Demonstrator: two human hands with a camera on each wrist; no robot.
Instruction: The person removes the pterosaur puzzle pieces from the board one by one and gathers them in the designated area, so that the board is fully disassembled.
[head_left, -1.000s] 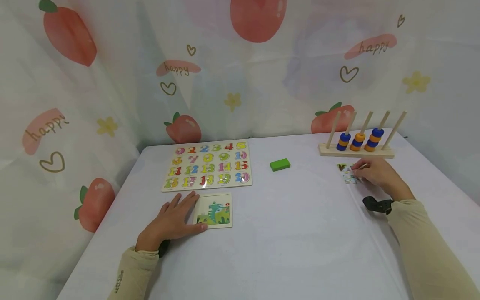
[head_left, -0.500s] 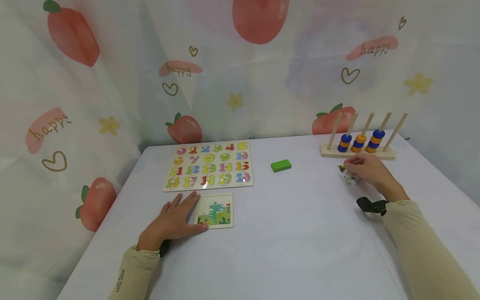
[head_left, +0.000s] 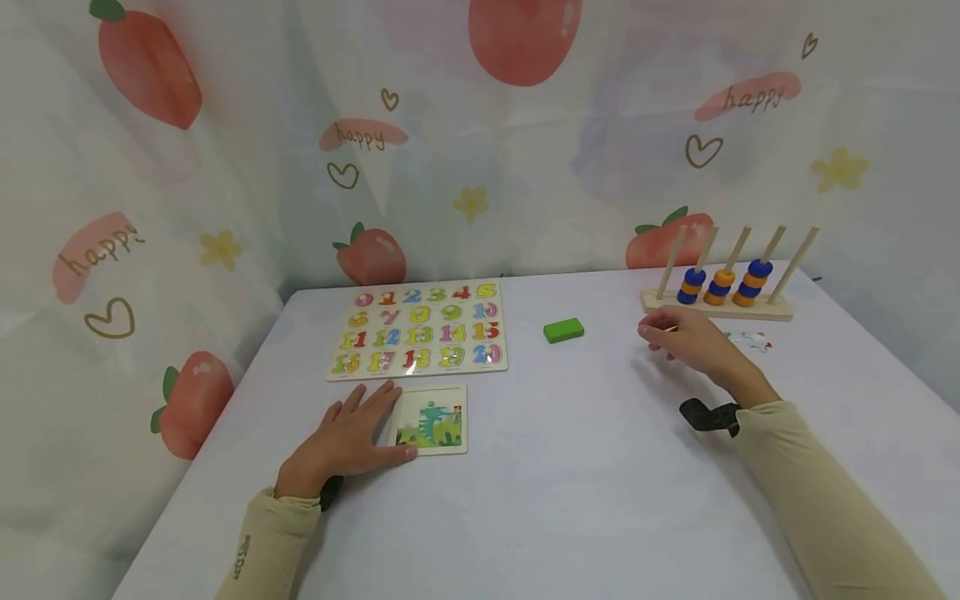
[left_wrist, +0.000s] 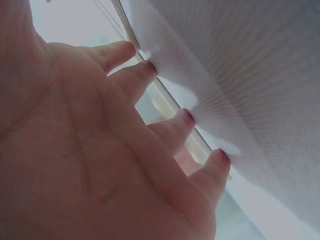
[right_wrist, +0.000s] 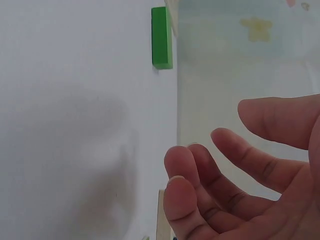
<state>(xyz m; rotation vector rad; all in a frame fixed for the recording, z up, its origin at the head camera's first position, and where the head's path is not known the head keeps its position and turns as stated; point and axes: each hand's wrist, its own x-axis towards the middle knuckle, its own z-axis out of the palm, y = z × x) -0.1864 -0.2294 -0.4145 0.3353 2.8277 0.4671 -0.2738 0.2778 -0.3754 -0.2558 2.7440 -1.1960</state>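
My left hand lies with spread fingers at the left side of a small dinosaur picture puzzle in a pale wooden frame. Its thumb reaches the frame's bottom edge. In the left wrist view the fingertips press on the white cloth along a pale board edge. My right hand is above the table in front of the bead abacus, its fingers loosely bent. The right wrist view shows nothing between these fingers. A few colourful flat puzzle pieces lie right of that hand, partly hidden.
A wooden number board with coloured numerals from 0 to 20 lies behind the dinosaur puzzle. Between the board and the abacus sits a green block. A curtain with fruit prints hangs behind the table.
The puzzle pieces have shifted right and away. My right hand has moved left off them, and its fingers now stand apart. The left hand stays where it was on the table.
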